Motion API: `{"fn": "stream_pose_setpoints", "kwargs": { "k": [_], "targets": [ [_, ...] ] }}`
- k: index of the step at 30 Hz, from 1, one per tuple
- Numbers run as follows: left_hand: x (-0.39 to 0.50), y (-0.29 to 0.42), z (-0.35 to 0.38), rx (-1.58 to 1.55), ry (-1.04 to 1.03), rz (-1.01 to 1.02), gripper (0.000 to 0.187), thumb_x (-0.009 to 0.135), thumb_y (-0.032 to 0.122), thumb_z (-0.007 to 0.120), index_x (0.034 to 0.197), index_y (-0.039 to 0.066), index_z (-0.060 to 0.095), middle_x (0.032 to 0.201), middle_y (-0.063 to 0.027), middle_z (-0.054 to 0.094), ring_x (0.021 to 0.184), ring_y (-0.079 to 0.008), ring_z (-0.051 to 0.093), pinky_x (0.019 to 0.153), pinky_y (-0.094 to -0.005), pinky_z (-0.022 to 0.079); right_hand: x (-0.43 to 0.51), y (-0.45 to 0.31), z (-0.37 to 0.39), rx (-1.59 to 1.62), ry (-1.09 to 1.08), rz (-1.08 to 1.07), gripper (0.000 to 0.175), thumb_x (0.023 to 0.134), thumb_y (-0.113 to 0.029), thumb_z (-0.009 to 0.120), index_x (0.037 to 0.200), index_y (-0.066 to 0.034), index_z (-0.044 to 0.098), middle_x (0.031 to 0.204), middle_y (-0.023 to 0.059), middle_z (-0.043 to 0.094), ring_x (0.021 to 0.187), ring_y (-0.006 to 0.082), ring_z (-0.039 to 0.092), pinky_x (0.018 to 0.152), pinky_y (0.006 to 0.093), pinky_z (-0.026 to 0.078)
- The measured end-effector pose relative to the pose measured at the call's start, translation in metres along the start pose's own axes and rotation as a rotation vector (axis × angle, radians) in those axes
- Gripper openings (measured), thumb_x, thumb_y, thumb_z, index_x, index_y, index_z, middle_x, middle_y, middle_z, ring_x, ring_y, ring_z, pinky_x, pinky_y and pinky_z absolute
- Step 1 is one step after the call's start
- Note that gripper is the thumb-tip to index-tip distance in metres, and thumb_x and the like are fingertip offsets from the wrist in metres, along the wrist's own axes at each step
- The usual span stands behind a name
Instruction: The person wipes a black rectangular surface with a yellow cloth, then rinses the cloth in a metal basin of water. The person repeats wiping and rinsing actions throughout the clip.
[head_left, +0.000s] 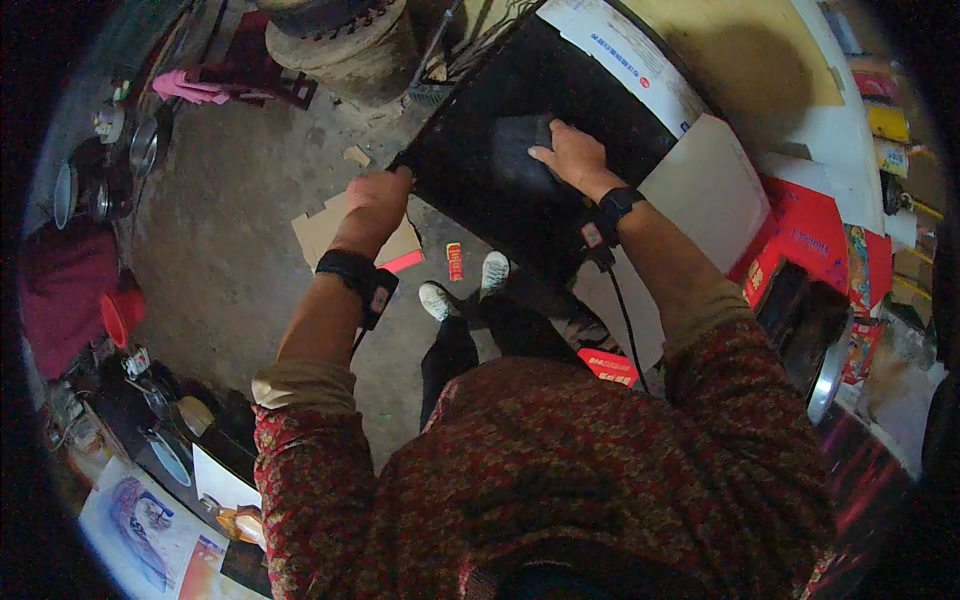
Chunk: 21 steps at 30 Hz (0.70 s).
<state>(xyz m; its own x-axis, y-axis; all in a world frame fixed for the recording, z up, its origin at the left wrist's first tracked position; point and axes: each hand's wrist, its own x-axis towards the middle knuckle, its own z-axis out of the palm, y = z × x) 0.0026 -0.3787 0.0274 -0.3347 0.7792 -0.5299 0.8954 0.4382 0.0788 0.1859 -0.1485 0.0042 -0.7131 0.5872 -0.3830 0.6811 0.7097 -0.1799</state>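
A black flat top (480, 187), like that of a low table or cabinet, lies slantwise before me. My left hand (379, 199) is closed on its near left edge, close to a corner. Over the middle of the top is my right hand (576, 156), fingers bent and thumb pointing left. Under and beside those fingers shows a dark grey piece (517, 150), blurred, which looks like a cloth held against the surface. Both wrists wear black bands with small boxes and cables. Printed white sheets (622, 56) lie along the far right side of the top.
Flattened cardboard (319, 232) and a red packet (454, 262) lie on the concrete floor by my shoes. A grey board (705, 187) and red boxes (806, 232) stand at the right. A large round vessel (337, 60) is beyond; a red basin (122, 315) sits left.
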Motion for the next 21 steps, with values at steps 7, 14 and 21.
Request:
{"fn": "stream_pose_setpoints", "kwargs": {
  "k": [7, 14, 21],
  "targets": [
    [-0.009, -0.009, -0.002, -0.143, 0.072, -0.075, 0.023, 0.081, 0.022, 0.051, 0.098, 0.007, 0.052, 0.087, -0.0155, 0.063, 0.082, -0.0331, 0.062, 0.067, -0.0454, 0.048, 0.001, 0.002, 0.001, 0.009, 0.002, -0.017, 0.053, 0.077, -0.046, 0.058, 0.107, -0.0029, 0.051, 0.099, 0.018, 0.06, 0.092, 0.0335, 0.058, 0.076, 0.0424, 0.047],
    [-0.076, -0.079, 0.05, 0.091, 0.133, -0.174, 0.023, 0.081, 0.03, 0.054, 0.091, 0.009, 0.055, 0.089, -0.013, 0.059, 0.082, -0.0326, 0.06, 0.071, -0.0431, 0.048, 0.001, 0.004, -0.001, 0.033, 0.047, -0.059, 0.051, 0.077, -0.044, 0.059, 0.106, -0.0034, 0.052, 0.096, 0.0174, 0.061, 0.09, 0.0336, 0.059, 0.075, 0.0425, 0.047],
    [-0.045, -0.022, 0.007, -0.201, 0.067, -0.195, 0.027, 0.083, 0.017, 0.046, 0.109, 0.013, 0.05, 0.096, -0.015, 0.062, 0.088, -0.0332, 0.06, 0.073, -0.0437, 0.047, 0.002, 0.005, 0.001, 0.057, 0.068, -0.067, 0.046, 0.075, -0.041, 0.062, 0.101, -0.0043, 0.054, 0.095, 0.0164, 0.062, 0.091, 0.0334, 0.059, 0.076, 0.0435, 0.047]
  ]
}}
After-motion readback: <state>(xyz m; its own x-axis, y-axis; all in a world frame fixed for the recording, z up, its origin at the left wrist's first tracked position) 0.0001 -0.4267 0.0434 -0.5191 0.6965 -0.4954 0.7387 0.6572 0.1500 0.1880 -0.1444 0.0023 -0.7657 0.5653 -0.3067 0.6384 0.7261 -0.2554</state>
